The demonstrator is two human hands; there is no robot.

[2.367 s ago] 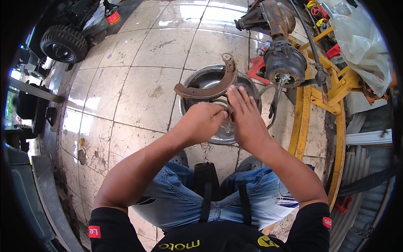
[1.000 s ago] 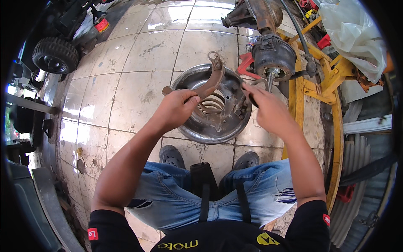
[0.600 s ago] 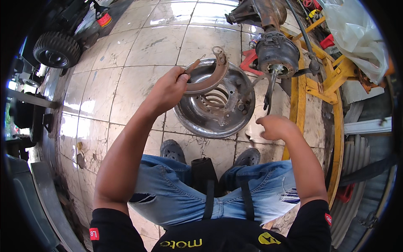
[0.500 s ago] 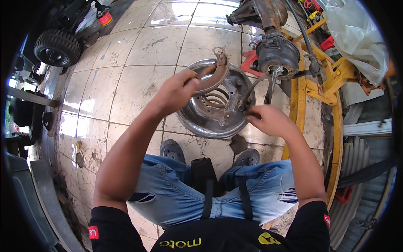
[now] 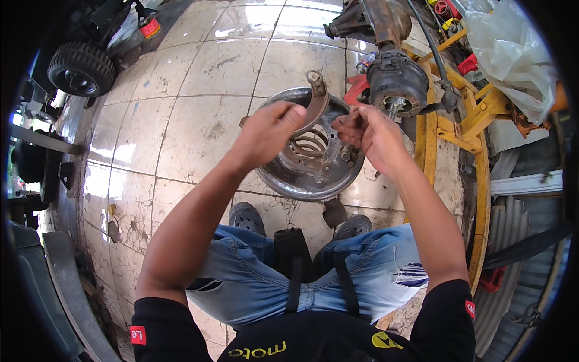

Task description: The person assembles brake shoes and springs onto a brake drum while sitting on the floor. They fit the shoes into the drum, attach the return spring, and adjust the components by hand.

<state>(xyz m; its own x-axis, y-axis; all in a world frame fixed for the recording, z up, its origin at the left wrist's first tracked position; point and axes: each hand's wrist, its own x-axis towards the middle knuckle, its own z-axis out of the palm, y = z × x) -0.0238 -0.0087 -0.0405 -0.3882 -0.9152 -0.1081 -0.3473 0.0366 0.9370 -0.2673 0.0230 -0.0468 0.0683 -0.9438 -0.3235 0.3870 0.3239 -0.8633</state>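
Curling over the curved brake shoe point(image 5: 318, 102), your left hand point(image 5: 268, 136) hides whether it grips; the shoe spans the metal wheel rim point(image 5: 310, 187) from ten to twelve o'clock. At the rim's three o'clock, your right hand point(image 5: 379, 140) has bent fingers, their hold unclear. A dark scrap point(image 5: 335, 214) lies at five, a drum point(image 5: 398, 81) sits at two.

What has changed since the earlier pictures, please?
The right hand has let go of a dark piece, now on the floor by the right clog, and moved up beside the brake shoe; whether it holds anything is unclear. The left hand still holds the brake shoe; the wheel rim stays put.
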